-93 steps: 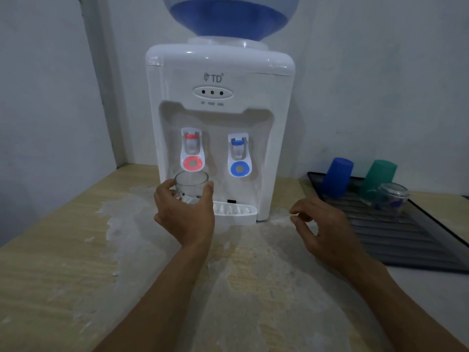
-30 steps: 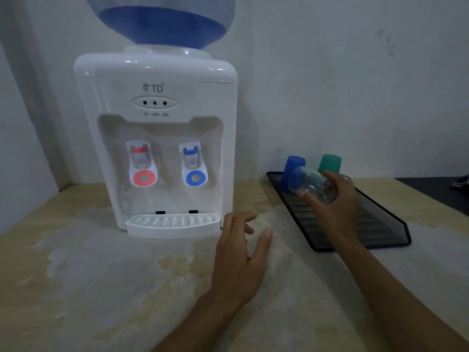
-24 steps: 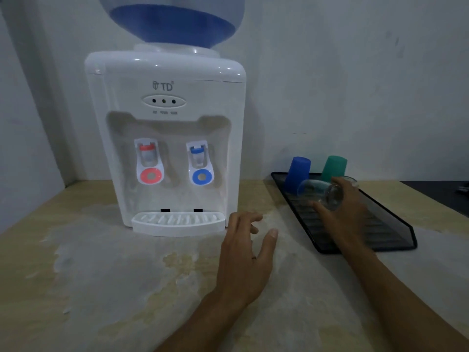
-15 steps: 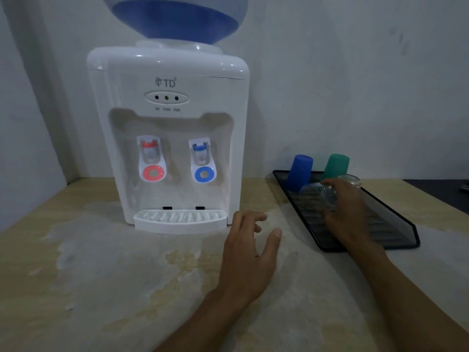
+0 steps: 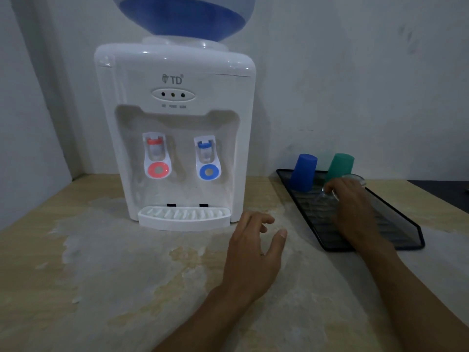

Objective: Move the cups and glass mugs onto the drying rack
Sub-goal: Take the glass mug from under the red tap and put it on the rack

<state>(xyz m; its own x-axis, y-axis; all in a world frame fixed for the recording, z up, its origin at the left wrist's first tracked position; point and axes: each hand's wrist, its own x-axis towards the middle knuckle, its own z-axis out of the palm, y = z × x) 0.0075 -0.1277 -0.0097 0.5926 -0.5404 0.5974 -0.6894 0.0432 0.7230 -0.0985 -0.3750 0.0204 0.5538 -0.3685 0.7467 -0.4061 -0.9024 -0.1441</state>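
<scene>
A black ribbed drying rack (image 5: pixel 396 232) lies on the table at the right. On its far end stand an upside-down blue cup (image 5: pixel 303 172) and an upside-down green cup (image 5: pixel 341 163). My right hand (image 5: pixel 351 207) is over the rack, shut on a clear glass mug (image 5: pixel 324 202) that sits upside down on the ribs. Another glass mug (image 5: pixel 357 179) peeks out behind my hand, mostly hidden. My left hand (image 5: pixel 253 250) rests open on the table, left of the rack.
A white water dispenser (image 5: pixel 175 133) with red and blue taps and a blue bottle on top stands at the back left. Its drip tray (image 5: pixel 184 218) juts forward. The wooden table (image 5: pixel 101 275) has pale stains. Walls close the back and left.
My right hand has lowered the tilted glass mug onto the rack, turning it mouth down. My left hand, which held the mug at the dispenser earlier, now lies open on the table.
</scene>
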